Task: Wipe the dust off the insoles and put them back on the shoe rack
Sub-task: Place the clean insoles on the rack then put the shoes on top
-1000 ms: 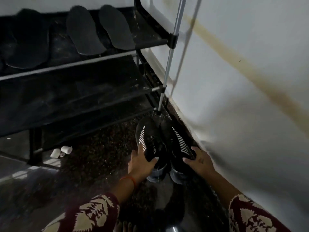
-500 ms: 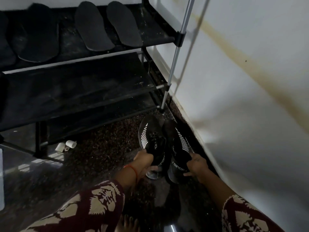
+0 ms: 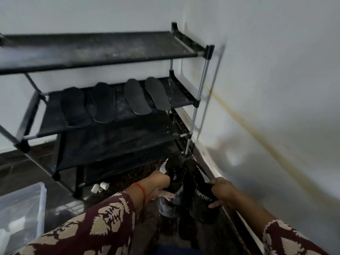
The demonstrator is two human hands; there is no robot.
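Note:
Several black insoles lie side by side on the middle shelf of the black shoe rack (image 3: 185, 103): a pair at the right (image 3: 137, 97) and a darker pair at the left (image 3: 102, 103). On the floor by the rack's right front leg stand two black sport shoes with white stripes. My left hand (image 3: 161, 188) grips the left shoe (image 3: 176, 183) at its collar. My right hand (image 3: 221, 191) grips the right shoe (image 3: 201, 190) at its collar. Both shoes look slightly raised off the floor.
A white wall (image 3: 276, 89) runs close along the right side. A clear plastic box (image 3: 22, 214) stands at the lower left. Two small white objects (image 3: 100, 187) lie on the dark floor under the rack. The rack's top shelf (image 3: 103, 50) is dusty and bare.
Both hands have closed on the shoes' collars and pulled them a little toward me. The camera has tilted up, so the whole rack now shows.

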